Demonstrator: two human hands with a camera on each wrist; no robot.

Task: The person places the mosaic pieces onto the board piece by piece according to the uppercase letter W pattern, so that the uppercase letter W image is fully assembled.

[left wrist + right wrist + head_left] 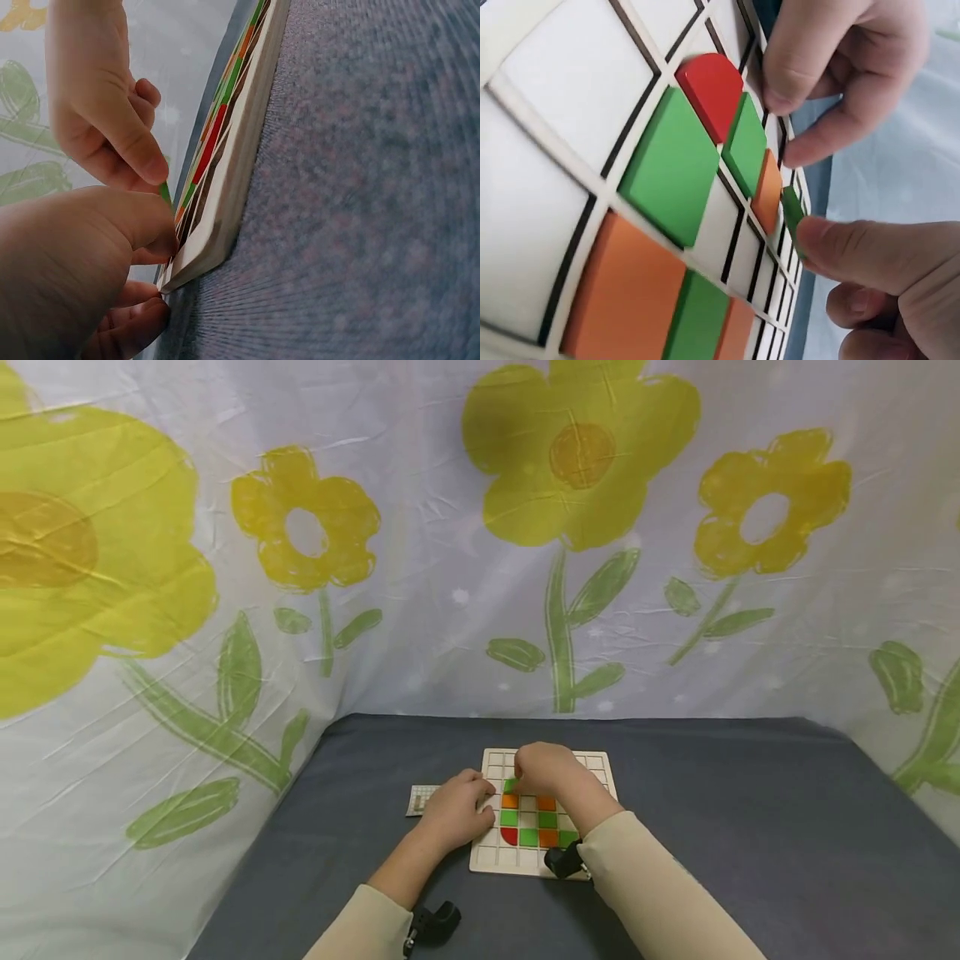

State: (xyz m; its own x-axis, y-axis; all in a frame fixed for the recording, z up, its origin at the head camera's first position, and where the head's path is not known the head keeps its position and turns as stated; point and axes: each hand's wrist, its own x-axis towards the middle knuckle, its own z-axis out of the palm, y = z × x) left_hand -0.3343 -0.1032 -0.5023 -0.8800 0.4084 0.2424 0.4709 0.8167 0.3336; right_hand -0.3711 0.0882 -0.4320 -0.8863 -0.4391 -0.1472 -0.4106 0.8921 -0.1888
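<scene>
A pale wooden grid board (495,858) lies on the dark cloth, with a red tile (709,90) with a rounded corner and several green and orange square tiles set in its cells. My right hand (551,770) reaches over the board's far part and pinches a thin green tile (792,214) between thumb and finger. The tile stands tilted on edge beside an orange tile (768,191). My left hand (453,814) rests at the board's left edge, thumb and forefinger spread apart on the border. From the left wrist, the board's corner shows against those fingers (142,229).
A small card printed with a grid (417,798) lies left of the board, partly behind my left hand. Dark grey cloth (720,827) covers the table. Behind it hangs a white curtain (427,610) with yellow flowers. Black wrist cameras (437,923) sit on both wrists.
</scene>
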